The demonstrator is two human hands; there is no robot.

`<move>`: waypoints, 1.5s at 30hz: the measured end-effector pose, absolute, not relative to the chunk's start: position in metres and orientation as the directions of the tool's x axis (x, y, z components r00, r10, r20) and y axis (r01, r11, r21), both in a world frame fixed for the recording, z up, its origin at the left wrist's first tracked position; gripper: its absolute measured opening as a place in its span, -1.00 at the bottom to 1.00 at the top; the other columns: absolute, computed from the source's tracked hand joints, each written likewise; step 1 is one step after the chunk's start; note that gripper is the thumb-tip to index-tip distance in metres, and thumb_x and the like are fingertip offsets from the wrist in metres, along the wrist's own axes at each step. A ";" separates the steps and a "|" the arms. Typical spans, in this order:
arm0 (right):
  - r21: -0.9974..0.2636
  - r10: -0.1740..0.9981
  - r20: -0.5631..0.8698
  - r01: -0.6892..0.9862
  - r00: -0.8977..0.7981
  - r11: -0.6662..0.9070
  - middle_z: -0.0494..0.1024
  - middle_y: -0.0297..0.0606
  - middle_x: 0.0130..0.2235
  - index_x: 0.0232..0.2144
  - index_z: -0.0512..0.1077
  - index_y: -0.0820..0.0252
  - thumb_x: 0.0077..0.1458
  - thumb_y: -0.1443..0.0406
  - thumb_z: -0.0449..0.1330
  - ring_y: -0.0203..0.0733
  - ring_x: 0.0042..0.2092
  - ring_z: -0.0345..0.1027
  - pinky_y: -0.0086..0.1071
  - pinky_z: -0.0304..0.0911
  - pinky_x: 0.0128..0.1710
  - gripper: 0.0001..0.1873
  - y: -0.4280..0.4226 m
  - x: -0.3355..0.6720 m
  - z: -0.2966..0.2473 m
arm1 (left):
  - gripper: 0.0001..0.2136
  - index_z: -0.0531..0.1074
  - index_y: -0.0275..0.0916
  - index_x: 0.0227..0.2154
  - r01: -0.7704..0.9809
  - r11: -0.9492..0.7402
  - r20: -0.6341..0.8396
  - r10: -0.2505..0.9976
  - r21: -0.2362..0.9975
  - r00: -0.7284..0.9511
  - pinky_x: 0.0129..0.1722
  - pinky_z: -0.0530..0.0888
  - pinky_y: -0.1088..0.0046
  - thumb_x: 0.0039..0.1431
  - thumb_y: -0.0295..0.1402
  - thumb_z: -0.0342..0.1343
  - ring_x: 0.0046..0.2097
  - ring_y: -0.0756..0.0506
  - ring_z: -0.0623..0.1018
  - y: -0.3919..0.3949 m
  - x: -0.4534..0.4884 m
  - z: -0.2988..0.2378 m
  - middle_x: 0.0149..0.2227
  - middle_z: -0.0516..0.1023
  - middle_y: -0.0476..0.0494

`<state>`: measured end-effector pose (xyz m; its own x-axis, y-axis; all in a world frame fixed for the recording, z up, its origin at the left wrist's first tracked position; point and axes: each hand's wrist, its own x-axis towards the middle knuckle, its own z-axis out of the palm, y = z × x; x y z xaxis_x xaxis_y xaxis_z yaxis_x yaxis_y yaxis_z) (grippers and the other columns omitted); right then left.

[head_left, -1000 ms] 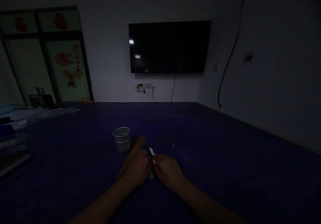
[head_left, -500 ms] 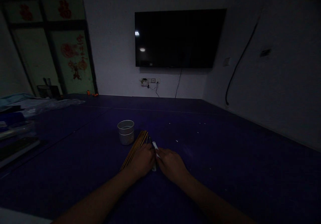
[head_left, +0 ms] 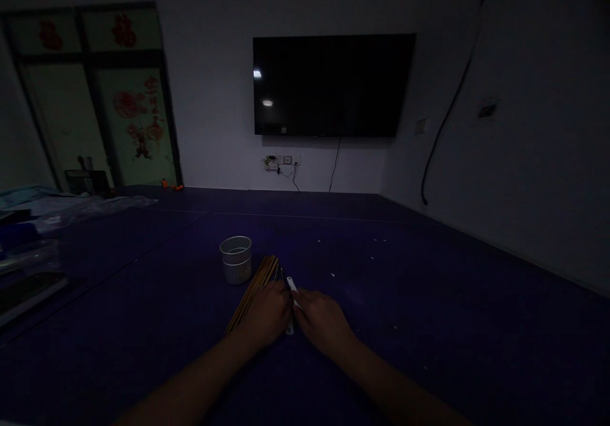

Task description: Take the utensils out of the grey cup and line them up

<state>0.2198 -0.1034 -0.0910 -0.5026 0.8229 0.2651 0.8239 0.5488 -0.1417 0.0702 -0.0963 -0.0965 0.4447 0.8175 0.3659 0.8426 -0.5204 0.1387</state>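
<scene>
My left hand is closed and rests at the right side of a bundle of brown chopsticks lying slanted on the dark purple surface. Thin dark tips poke out past its knuckles, but what it grips is mostly hidden. Fingers of my right hand are closed on a slim white handle with a small hole at its end. A second white end shows below, between the two hands; whether it belongs to the same piece I cannot tell. Left of the chopsticks stands an upright silver metal cup.
Small white scraps lie on the purple surface to the right. At far left are a dark flat box and clear plastic wrap. A television hangs on the back wall, and a black cable runs down at right.
The whole view has shifted slightly, with things sitting a little lower and further left. Both hands keep nearly the same pose and grip.
</scene>
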 end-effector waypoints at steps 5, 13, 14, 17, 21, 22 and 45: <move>-0.168 0.817 0.285 0.813 -0.501 0.557 0.50 -0.15 -0.05 -0.01 0.39 0.20 0.22 0.34 -0.08 -0.12 -0.03 0.35 -0.36 0.15 -0.03 -0.64 -0.103 0.220 -0.092 | -0.76 0.48 -0.30 -0.33 0.839 -0.524 0.384 0.812 0.149 0.439 -0.16 0.38 0.30 0.16 -0.47 -0.11 -0.19 -0.13 0.44 -0.093 0.068 -0.100 -0.30 0.47 -0.21; -0.207 0.824 0.277 0.807 -0.494 0.554 0.51 -0.17 -0.08 -0.03 0.38 0.16 0.22 0.35 -0.08 -0.13 -0.04 0.35 -0.36 0.14 -0.04 -0.65 -0.104 0.220 -0.092 | -0.73 0.47 -0.30 -0.43 0.841 -0.516 0.405 0.812 0.161 0.421 -0.23 0.39 0.32 0.19 -0.47 -0.15 -0.26 -0.11 0.44 -0.088 0.066 -0.101 -0.35 0.47 -0.20; -0.203 0.822 0.281 0.806 -0.495 0.555 0.52 -0.17 -0.09 -0.04 0.39 0.17 0.22 0.35 -0.09 -0.14 -0.06 0.36 -0.36 0.14 -0.05 -0.65 -0.104 0.220 -0.092 | -0.73 0.47 -0.29 -0.43 0.838 -0.520 0.407 0.810 0.165 0.422 -0.22 0.38 0.33 0.19 -0.47 -0.15 -0.26 -0.11 0.45 -0.088 0.066 -0.101 -0.36 0.47 -0.19; -0.186 0.809 0.305 0.802 -0.502 0.568 0.53 -0.17 -0.11 -0.06 0.40 0.20 0.23 0.37 -0.12 -0.15 -0.08 0.37 -0.37 0.14 -0.05 -0.64 -0.104 0.220 -0.094 | -0.75 0.46 -0.29 -0.43 0.829 -0.530 0.415 0.805 0.181 0.424 -0.22 0.38 0.34 0.19 -0.47 -0.13 -0.25 -0.10 0.45 -0.088 0.066 -0.101 -0.34 0.47 -0.19; -0.183 0.802 0.305 0.795 -0.514 0.578 0.53 -0.16 -0.10 -0.05 0.39 0.21 0.23 0.37 -0.11 -0.16 -0.07 0.36 -0.37 0.15 -0.05 -0.64 -0.102 0.220 -0.095 | -0.77 0.45 -0.27 -0.39 0.833 -0.521 0.422 0.808 0.185 0.412 -0.19 0.38 0.33 0.18 -0.46 -0.12 -0.22 -0.11 0.45 -0.088 0.066 -0.102 -0.32 0.47 -0.19; -0.185 0.804 0.302 0.795 -0.513 0.577 0.53 -0.16 -0.10 -0.05 0.40 0.20 0.22 0.38 -0.11 -0.16 -0.07 0.36 -0.37 0.15 -0.05 -0.65 -0.102 0.220 -0.095 | -0.78 0.45 -0.27 -0.39 0.834 -0.521 0.425 0.807 0.183 0.411 -0.18 0.38 0.33 0.18 -0.46 -0.12 -0.22 -0.11 0.45 -0.088 0.066 -0.103 -0.33 0.47 -0.18; -0.198 0.851 0.320 0.849 -0.417 0.491 0.42 -0.15 0.08 0.02 0.41 0.13 0.22 0.28 -0.03 -0.08 0.07 0.29 -0.24 0.09 0.06 -0.63 -0.098 0.222 -0.098 | -0.72 0.44 -0.26 -0.13 0.836 -0.516 0.440 0.805 0.186 0.398 0.05 0.33 0.22 0.19 -0.43 -0.12 0.00 -0.14 0.44 -0.087 0.064 -0.109 -0.08 0.50 -0.22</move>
<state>0.2218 -0.0981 -0.0983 -0.4175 0.8506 0.3196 0.8485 0.4908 -0.1978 0.0644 -0.0872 -0.1085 0.3985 0.8047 0.4401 0.8362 -0.5159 0.1861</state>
